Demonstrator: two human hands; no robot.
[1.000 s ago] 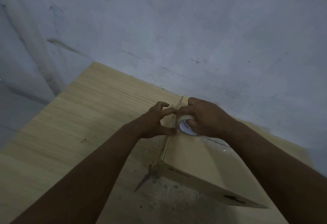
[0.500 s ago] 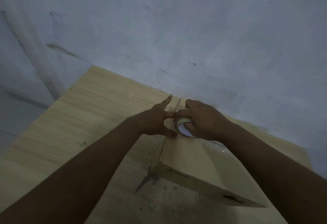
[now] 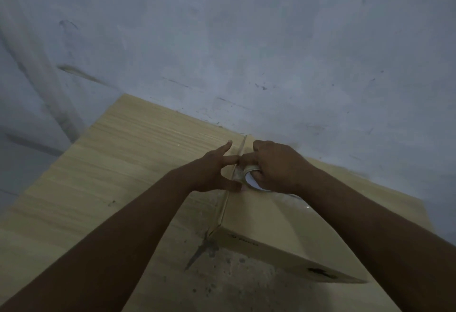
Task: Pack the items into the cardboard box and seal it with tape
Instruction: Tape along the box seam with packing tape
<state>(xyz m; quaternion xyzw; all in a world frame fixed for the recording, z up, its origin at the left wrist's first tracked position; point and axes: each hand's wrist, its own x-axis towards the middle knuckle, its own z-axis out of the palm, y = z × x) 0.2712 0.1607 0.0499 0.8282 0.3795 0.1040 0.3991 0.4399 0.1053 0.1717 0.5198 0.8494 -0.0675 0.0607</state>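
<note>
The fingers (image 3: 247, 160) of the right hand (image 3: 278, 167) were curled round a small round roll of pale adhesive tape (image 3: 251, 178) and held it firmly, its white core facing the camera. Just to the left of them, the fingers (image 3: 225, 148) of the left hand (image 3: 212, 172) were mostly straight and spread: the index pointed away, another finger reached to the roll, and the thumb pressed down just below it. This hand gripped nothing that I could see; whether a loose end of tape lay under its thumb, I could not tell. Directly under both sets of fingers lay the closed, flat brown cardboard box (image 3: 261, 215), and they met at its upper left edge. Further out from the fingers spread the light wooden table (image 3: 118, 163), stained grey on the near side, and beyond the fingertips rose the bluish painted wall (image 3: 246, 40).

In my judgement the sealing was only beginning. The tape could go on crooked, because the roll sat at the very edge of the box top. The loose end could fold and stick to itself if the left thumb lifted too soon. The box could also slide if the roll was pulled, since no hand held it firmly.
</note>
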